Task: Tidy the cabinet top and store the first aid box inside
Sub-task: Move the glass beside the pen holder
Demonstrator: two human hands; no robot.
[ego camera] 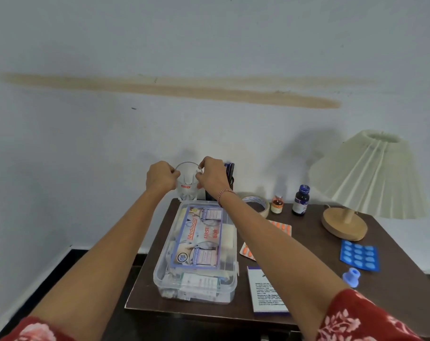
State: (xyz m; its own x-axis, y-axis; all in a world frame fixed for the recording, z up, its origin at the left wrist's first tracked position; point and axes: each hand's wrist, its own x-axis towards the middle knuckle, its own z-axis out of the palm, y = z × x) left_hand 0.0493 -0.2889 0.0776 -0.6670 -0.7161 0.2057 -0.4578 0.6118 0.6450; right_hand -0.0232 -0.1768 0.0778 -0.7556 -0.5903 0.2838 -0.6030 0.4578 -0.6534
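box (199, 252) label reads "medigold first aid box".

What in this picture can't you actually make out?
- Whether the glass is lifted or standing: head view, its base sits behind the first aid box.
- The dark holder: mostly behind the right hand.
- The orange pill strips: partly under the right forearm.
- Print on the leaflet: too small.
- Cabinet front: cut off by the bottom edge.
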